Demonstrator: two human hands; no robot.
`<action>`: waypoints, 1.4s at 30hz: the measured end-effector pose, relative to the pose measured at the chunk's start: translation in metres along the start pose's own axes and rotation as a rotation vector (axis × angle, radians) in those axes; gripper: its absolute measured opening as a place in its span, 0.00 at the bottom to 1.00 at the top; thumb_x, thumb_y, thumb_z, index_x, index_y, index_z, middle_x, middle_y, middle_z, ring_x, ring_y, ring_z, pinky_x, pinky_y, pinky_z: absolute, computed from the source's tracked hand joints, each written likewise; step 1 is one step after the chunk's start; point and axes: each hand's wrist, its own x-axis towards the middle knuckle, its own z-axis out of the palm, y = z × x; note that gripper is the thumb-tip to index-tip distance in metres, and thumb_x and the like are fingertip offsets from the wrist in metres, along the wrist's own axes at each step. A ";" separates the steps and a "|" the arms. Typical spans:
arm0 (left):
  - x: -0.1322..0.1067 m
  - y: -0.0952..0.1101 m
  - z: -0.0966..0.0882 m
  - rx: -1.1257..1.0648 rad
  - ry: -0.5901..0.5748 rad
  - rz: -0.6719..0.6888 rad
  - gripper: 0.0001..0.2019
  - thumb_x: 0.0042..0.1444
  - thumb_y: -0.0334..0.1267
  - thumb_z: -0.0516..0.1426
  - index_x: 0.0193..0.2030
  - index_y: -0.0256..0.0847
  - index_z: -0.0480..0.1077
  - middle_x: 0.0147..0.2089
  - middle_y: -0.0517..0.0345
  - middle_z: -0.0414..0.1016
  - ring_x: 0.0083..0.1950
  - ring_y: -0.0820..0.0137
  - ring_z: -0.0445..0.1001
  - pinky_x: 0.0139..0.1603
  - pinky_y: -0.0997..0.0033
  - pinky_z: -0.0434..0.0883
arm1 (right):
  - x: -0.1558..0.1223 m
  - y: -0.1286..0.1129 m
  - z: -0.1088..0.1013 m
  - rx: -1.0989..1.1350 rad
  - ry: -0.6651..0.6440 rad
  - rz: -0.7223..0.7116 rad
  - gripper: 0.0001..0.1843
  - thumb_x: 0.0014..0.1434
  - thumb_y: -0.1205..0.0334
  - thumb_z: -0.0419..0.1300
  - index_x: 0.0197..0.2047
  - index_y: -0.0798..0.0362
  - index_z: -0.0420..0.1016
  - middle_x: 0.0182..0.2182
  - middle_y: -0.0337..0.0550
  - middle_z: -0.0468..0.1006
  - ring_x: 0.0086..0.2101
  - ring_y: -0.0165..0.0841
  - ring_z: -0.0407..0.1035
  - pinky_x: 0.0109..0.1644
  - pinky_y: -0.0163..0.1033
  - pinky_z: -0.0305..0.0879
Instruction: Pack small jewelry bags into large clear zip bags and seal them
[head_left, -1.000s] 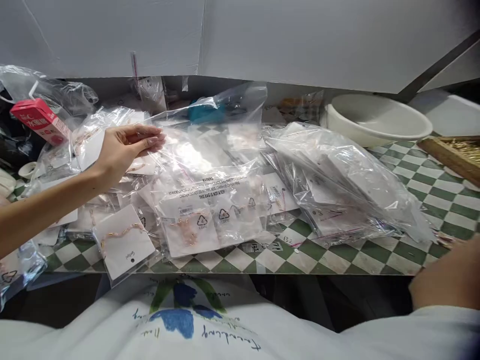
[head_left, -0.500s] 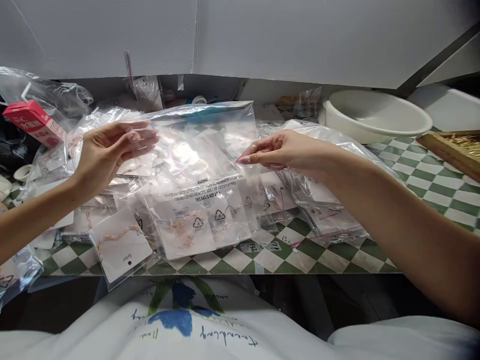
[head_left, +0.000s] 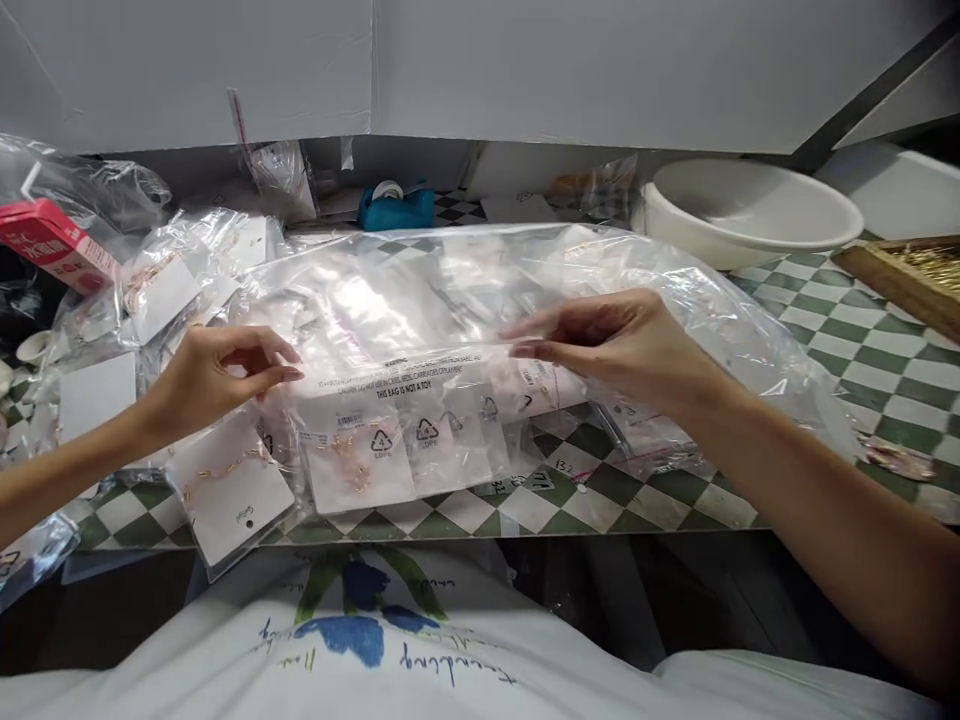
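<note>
A large transparent plastic bag with a printed suffocation warning lies spread across the table. My left hand pinches its near edge on the left. My right hand grips the same printed edge further right, with the fingertips pointing left. Under the plastic lie white cards with gold chain bracelets. One such card in a small bag sits just below my left hand. A heap of bagged cards is mostly hidden beneath the large bag near my right wrist.
More bagged cards pile up at the left, by a red and white carton. A white basin and a gold-filled wooden tray stand on the green-checkered tabletop. A blue tape dispenser sits behind.
The large bag now spreads wider and covers the right-hand heap, and the blue tape dispenser shows fully behind it. Both hands have moved nearer me, and my right hand has come in from the right since the earliest frame.
</note>
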 end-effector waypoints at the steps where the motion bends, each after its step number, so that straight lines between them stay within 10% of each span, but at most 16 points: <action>1: -0.002 -0.001 -0.001 0.001 -0.007 0.007 0.05 0.55 0.35 0.71 0.40 0.45 0.84 0.24 0.63 0.79 0.19 0.78 0.72 0.22 0.80 0.73 | -0.003 0.000 0.000 0.032 -0.033 0.022 0.21 0.58 0.53 0.74 0.53 0.52 0.85 0.18 0.34 0.71 0.19 0.21 0.56 0.22 0.33 0.51; 4: -0.007 -0.001 -0.002 -0.133 -0.060 -0.087 0.11 0.58 0.37 0.69 0.48 0.48 0.84 0.18 0.66 0.74 0.13 0.79 0.64 0.13 0.80 0.64 | -0.008 0.001 -0.001 0.195 -0.118 0.086 0.26 0.59 0.53 0.73 0.60 0.46 0.80 0.19 0.33 0.74 0.21 0.24 0.66 0.25 0.30 0.60; 8: -0.014 0.008 -0.001 -0.430 -0.137 -0.274 0.14 0.61 0.46 0.67 0.53 0.48 0.83 0.33 0.55 0.87 0.23 0.69 0.80 0.23 0.74 0.76 | -0.016 0.004 -0.008 0.351 -0.169 -0.031 0.14 0.62 0.43 0.69 0.42 0.42 0.88 0.22 0.40 0.80 0.19 0.24 0.66 0.19 0.28 0.54; 13: -0.025 0.023 0.006 -0.526 -0.057 -0.437 0.33 0.62 0.71 0.53 0.40 0.44 0.87 0.44 0.48 0.87 0.35 0.58 0.86 0.39 0.58 0.83 | -0.036 -0.002 -0.008 0.329 -0.101 0.148 0.43 0.63 0.22 0.49 0.28 0.50 0.88 0.27 0.53 0.84 0.25 0.35 0.74 0.27 0.37 0.67; 20: -0.038 0.031 0.011 -0.318 -0.022 -0.451 0.09 0.57 0.44 0.70 0.44 0.50 0.86 0.46 0.51 0.87 0.35 0.63 0.86 0.42 0.64 0.86 | -0.057 -0.001 0.007 0.318 -0.132 0.203 0.17 0.55 0.48 0.75 0.31 0.53 0.81 0.27 0.45 0.82 0.20 0.27 0.69 0.23 0.31 0.68; 23: -0.044 0.030 0.014 -0.354 -0.034 -0.445 0.20 0.54 0.37 0.72 0.54 0.54 0.83 0.51 0.53 0.86 0.35 0.64 0.86 0.41 0.65 0.87 | -0.064 -0.003 0.014 0.360 -0.077 0.256 0.24 0.46 0.61 0.80 0.35 0.50 0.68 0.25 0.36 0.79 0.21 0.27 0.68 0.24 0.30 0.70; 37: -0.060 0.029 0.023 -0.404 0.036 -0.466 0.28 0.53 0.38 0.73 0.62 0.52 0.77 0.40 0.58 0.87 0.38 0.60 0.87 0.49 0.58 0.87 | -0.071 0.001 0.020 0.335 0.050 0.170 0.27 0.48 0.61 0.80 0.35 0.49 0.62 0.26 0.33 0.77 0.22 0.25 0.67 0.22 0.28 0.68; 42: -0.060 0.024 0.028 -0.368 0.050 -0.429 0.26 0.53 0.40 0.73 0.59 0.49 0.78 0.62 0.51 0.78 0.40 0.62 0.85 0.49 0.54 0.87 | -0.071 0.011 0.031 0.191 0.139 0.081 0.25 0.52 0.58 0.78 0.36 0.48 0.62 0.30 0.35 0.79 0.27 0.30 0.74 0.30 0.34 0.74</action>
